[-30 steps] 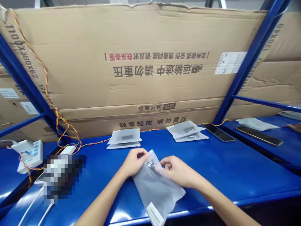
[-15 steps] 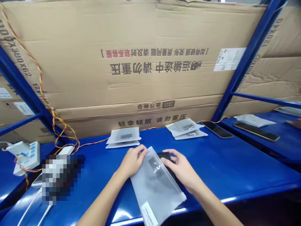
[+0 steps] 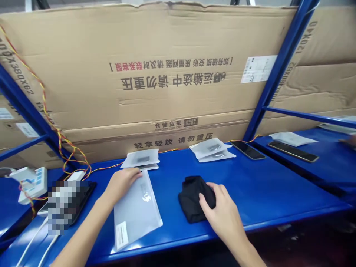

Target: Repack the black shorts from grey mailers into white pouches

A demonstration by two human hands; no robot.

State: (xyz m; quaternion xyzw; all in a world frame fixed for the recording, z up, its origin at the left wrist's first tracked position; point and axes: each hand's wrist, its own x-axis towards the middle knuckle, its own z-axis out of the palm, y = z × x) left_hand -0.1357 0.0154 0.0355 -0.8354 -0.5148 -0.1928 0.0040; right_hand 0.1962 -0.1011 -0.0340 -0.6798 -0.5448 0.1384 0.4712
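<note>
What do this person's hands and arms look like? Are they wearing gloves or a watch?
No gloves: the left hand and the right hand are both bare. I can't see a ring, watch or bracelet. The left forearm and right forearm are bare too, with no sleeve in view and no markings.

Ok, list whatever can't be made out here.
Head view:
Pixelated object beside the white power strip: blurred out.
Black cloth bundle: right hand covers part; garment type unclear.
Bag label: print too small.
Co-worker's hand: cut off by the right edge.
</note>
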